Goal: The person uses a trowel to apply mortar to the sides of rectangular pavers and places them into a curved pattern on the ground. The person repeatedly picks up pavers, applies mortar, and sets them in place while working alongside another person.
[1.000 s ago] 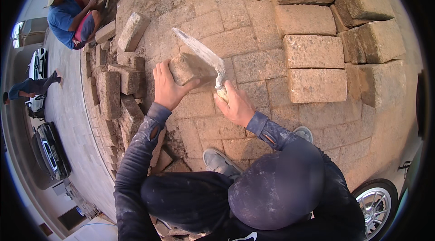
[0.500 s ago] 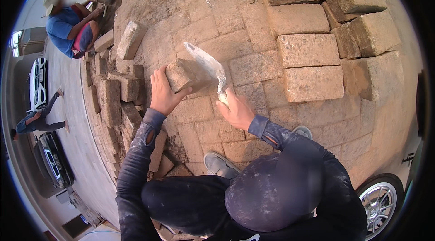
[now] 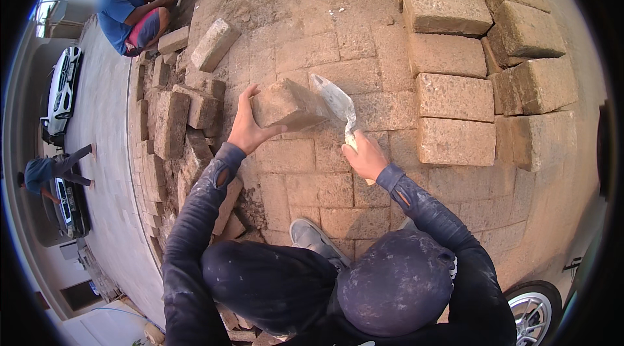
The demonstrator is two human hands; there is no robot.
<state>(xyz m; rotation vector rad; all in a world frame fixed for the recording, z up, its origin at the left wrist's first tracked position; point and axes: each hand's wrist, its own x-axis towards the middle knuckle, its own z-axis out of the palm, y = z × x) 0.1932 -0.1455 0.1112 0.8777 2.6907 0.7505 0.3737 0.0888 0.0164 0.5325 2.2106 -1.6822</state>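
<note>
My left hand (image 3: 250, 126) grips the left end of a tan paving brick (image 3: 289, 106), fingers on its far side and thumb along its near side. The brick is tilted above the laid paving; whether its underside touches the ground is hidden. In my right hand (image 3: 367, 157) is a trowel (image 3: 336, 97), held by its pale handle. Its worn, leaf-shaped metal blade points away from me, beside the brick's right end and very close to it.
Rows of stacked paving bricks (image 3: 455, 95) stand to the right. Loose bricks (image 3: 170, 125) lie heaped along the left edge, with one separate brick (image 3: 216, 45) farther off. A crouching person (image 3: 127, 17) works at the far left; another person (image 3: 55, 170) is near parked cars. A car wheel (image 3: 536, 313) is at lower right.
The whole view has shifted, with the left-side bricks now farther right. The trowel has turned to show more of its blade face. My left hand remains at the brick's left end.
</note>
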